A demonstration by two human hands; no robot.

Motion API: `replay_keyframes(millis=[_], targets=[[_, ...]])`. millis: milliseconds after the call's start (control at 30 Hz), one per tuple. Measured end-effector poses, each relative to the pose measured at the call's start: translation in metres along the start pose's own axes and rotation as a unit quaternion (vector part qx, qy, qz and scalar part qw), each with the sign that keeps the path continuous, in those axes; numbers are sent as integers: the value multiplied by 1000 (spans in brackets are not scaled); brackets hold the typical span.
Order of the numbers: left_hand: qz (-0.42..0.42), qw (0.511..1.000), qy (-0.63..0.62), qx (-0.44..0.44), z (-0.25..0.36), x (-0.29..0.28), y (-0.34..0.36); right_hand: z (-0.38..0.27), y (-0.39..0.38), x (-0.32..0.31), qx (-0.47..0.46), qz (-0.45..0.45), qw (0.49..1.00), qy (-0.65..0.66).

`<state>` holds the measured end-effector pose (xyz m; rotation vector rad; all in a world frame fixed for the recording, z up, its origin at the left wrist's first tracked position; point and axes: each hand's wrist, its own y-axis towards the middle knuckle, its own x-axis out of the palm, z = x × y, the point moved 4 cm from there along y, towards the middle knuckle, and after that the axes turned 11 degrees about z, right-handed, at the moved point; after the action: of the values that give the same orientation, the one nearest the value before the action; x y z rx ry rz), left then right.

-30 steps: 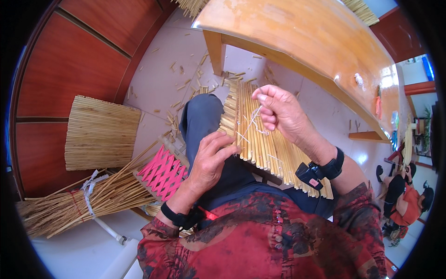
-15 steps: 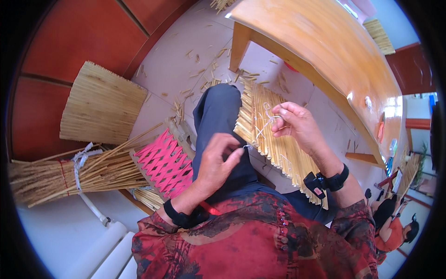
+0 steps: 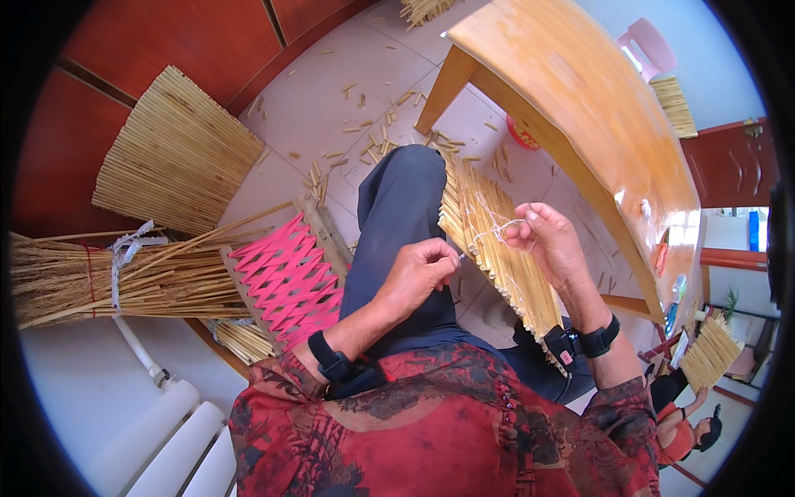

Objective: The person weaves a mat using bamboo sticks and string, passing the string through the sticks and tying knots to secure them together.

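Observation:
Across my right thigh lies a panel of straw-coloured stalks (image 3: 505, 263) set side by side, with white string running over it. My right hand (image 3: 553, 242), above the panel's right part, is closed with thumb and fingers pinching the white string (image 3: 495, 229), which loops down to the stalks. At the panel's near left edge, my left hand (image 3: 418, 277) is closed in a pinch. A small, thin, pale thing shows at its fingertips, too small to name for certain; it may be a needle or the string's end.
To my left are a frame laced with pink bands (image 3: 286, 273), a tied bundle of long stalks (image 3: 74, 277) and a finished stalk panel (image 3: 174, 153) against red cabinets. Cut stalk pieces (image 3: 373, 149) litter the floor. A wooden table (image 3: 580, 91) stands right; another person (image 3: 683, 427) works beyond.
My left hand's fingers have drawn together into a pinch, and it sits slightly farther right. My right hand still pinches the string, a little lower and to the right. The whole view has shifted.

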<state>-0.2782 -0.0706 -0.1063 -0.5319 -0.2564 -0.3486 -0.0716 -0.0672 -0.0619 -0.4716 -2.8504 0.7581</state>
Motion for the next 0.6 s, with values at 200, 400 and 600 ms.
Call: replay_keyframes(millis=[200, 400, 600], targets=[[-70, 992, 100, -27, -8, -1, -6, -21, 5, 6, -41, 11, 995, 86], [-5, 1000, 1, -30, -3, -3, -12, -22, 7, 14, -39, -3, 990, 136], [19, 1000, -20, 9, 2, 13, -2, -8, 3, 18, 3, -18, 994, 105]])
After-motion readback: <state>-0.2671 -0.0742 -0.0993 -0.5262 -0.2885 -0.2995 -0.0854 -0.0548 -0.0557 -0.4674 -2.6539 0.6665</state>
